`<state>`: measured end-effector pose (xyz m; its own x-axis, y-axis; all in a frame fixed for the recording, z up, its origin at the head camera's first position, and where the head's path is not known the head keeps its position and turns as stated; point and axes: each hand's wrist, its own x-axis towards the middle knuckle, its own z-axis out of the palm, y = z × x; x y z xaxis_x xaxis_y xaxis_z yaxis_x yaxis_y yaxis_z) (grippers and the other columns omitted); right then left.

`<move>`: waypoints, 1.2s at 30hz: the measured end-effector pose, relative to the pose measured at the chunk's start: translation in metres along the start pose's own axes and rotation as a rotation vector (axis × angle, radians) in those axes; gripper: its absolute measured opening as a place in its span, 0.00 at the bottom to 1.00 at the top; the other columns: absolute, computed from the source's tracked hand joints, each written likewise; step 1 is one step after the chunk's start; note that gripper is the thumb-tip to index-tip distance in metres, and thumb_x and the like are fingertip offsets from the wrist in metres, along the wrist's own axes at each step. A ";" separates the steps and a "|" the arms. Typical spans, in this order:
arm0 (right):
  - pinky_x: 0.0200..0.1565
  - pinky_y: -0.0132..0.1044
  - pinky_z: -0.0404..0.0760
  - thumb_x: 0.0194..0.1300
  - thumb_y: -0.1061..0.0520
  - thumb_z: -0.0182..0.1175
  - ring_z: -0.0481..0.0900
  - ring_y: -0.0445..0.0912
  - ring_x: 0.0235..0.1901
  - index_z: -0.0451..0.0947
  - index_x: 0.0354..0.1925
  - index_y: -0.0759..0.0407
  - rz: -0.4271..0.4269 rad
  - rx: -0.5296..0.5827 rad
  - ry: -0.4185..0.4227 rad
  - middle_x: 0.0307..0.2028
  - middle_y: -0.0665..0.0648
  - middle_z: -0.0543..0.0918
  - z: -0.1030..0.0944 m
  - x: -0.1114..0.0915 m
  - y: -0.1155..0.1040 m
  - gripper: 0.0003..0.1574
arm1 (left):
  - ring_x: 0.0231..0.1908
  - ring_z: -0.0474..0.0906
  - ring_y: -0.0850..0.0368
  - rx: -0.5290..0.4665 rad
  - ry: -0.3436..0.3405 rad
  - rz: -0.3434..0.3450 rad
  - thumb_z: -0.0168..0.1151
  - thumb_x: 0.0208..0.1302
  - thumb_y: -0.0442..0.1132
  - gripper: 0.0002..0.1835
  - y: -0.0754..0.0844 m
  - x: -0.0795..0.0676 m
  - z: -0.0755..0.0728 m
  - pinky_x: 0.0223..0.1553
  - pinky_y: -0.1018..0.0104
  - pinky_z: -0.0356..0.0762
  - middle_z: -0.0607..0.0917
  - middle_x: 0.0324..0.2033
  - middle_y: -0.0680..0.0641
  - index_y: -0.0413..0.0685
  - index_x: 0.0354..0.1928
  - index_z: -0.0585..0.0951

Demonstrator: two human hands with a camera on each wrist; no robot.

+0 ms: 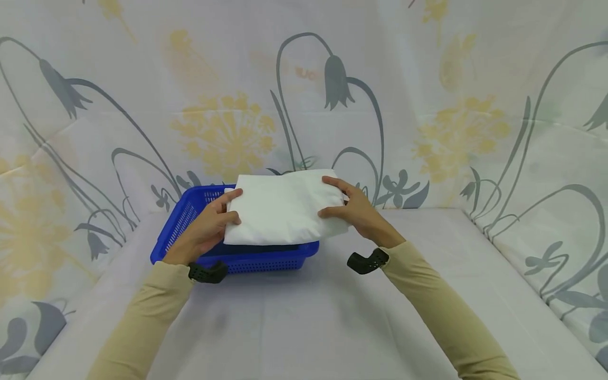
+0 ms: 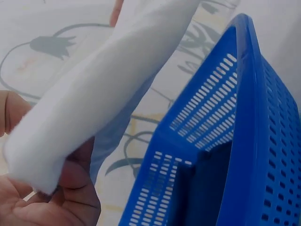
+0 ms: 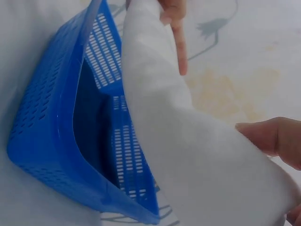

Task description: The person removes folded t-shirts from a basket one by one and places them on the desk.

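Both hands hold a folded white cloth [image 1: 285, 208] above a blue plastic basket [image 1: 256, 262]. My left hand [image 1: 209, 224] grips the cloth's left end, thumb on top and fingers curled beneath, as the left wrist view shows. At the other end my right hand [image 1: 356, 211] pinches the right edge between thumb and fingers. In both wrist views the cloth appears as a thick, soft roll of layers. Inside the basket lies something dark blue, fabric-like [image 2: 204, 186], partly hidden by the cloth in the head view.
The basket has slotted walls and stands on a table covered in pale cloth [image 1: 304, 322]. Behind and at the sides hangs a curtain [image 1: 304, 105] printed with grey and yellow flowers. Black straps [image 1: 209, 272] circle both wrists.
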<state>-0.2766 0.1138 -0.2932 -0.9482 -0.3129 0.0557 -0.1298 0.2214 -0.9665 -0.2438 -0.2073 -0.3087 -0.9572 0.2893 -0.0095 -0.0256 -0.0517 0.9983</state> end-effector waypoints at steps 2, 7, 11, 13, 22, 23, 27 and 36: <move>0.51 0.49 0.75 0.51 0.63 0.72 0.66 0.56 0.60 0.63 0.71 0.43 0.004 0.010 -0.002 0.69 0.59 0.57 -0.005 -0.003 0.000 0.52 | 0.56 0.66 0.49 -0.018 0.000 0.004 0.47 0.59 0.21 0.45 0.000 0.001 0.004 0.45 0.65 0.77 0.55 0.68 0.39 0.51 0.77 0.46; 0.46 0.44 0.77 0.52 0.65 0.71 0.67 0.56 0.58 0.62 0.72 0.44 -0.004 0.070 -0.008 0.66 0.61 0.57 -0.016 -0.008 0.003 0.52 | 0.58 0.64 0.47 -0.052 0.008 0.021 0.47 0.59 0.22 0.45 -0.002 0.005 0.015 0.46 0.62 0.77 0.56 0.67 0.40 0.53 0.77 0.48; 0.44 0.42 0.79 0.53 0.68 0.69 0.69 0.56 0.56 0.61 0.72 0.45 -0.010 0.135 -0.017 0.64 0.61 0.59 -0.024 -0.012 0.007 0.52 | 0.57 0.65 0.48 -0.089 0.015 0.042 0.47 0.58 0.21 0.45 -0.004 0.008 0.023 0.47 0.62 0.76 0.58 0.66 0.41 0.53 0.77 0.48; 0.43 0.41 0.79 0.54 0.68 0.68 0.69 0.55 0.55 0.61 0.72 0.46 -0.009 0.150 -0.016 0.63 0.61 0.59 -0.028 -0.014 0.008 0.52 | 0.57 0.65 0.49 -0.106 0.017 0.052 0.47 0.58 0.21 0.45 -0.005 0.009 0.028 0.48 0.61 0.75 0.58 0.66 0.42 0.52 0.77 0.48; 0.44 0.40 0.80 0.55 0.71 0.65 0.69 0.54 0.54 0.57 0.74 0.48 -0.018 0.181 -0.009 0.62 0.62 0.59 -0.051 -0.023 0.011 0.53 | 0.59 0.62 0.47 -0.165 0.023 0.075 0.48 0.57 0.21 0.45 -0.008 0.022 0.053 0.58 0.50 0.66 0.57 0.67 0.43 0.52 0.77 0.50; 0.44 0.39 0.80 0.55 0.72 0.64 0.69 0.53 0.54 0.57 0.74 0.48 -0.016 0.184 -0.006 0.62 0.61 0.60 -0.054 -0.025 0.012 0.53 | 0.59 0.62 0.47 -0.176 0.019 0.080 0.48 0.57 0.21 0.45 -0.009 0.024 0.056 0.59 0.49 0.65 0.57 0.68 0.43 0.51 0.77 0.50; 0.43 0.39 0.80 0.56 0.72 0.64 0.71 0.51 0.53 0.58 0.74 0.47 -0.008 0.178 0.008 0.61 0.59 0.60 -0.065 -0.030 0.015 0.52 | 0.60 0.61 0.46 -0.212 0.013 0.100 0.47 0.57 0.20 0.45 -0.012 0.030 0.068 0.61 0.45 0.61 0.57 0.68 0.42 0.50 0.76 0.51; 0.43 0.39 0.81 0.57 0.71 0.64 0.71 0.51 0.54 0.56 0.75 0.47 -0.015 0.162 0.017 0.61 0.60 0.61 -0.085 -0.041 0.018 0.53 | 0.63 0.60 0.44 -0.259 -0.006 0.119 0.49 0.58 0.19 0.44 -0.016 0.038 0.090 0.62 0.42 0.59 0.58 0.68 0.42 0.51 0.76 0.51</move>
<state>-0.2650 0.2086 -0.2916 -0.9515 -0.2988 0.0734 -0.0969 0.0648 -0.9932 -0.2536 -0.1091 -0.3203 -0.9561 0.2725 0.1077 0.0131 -0.3275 0.9448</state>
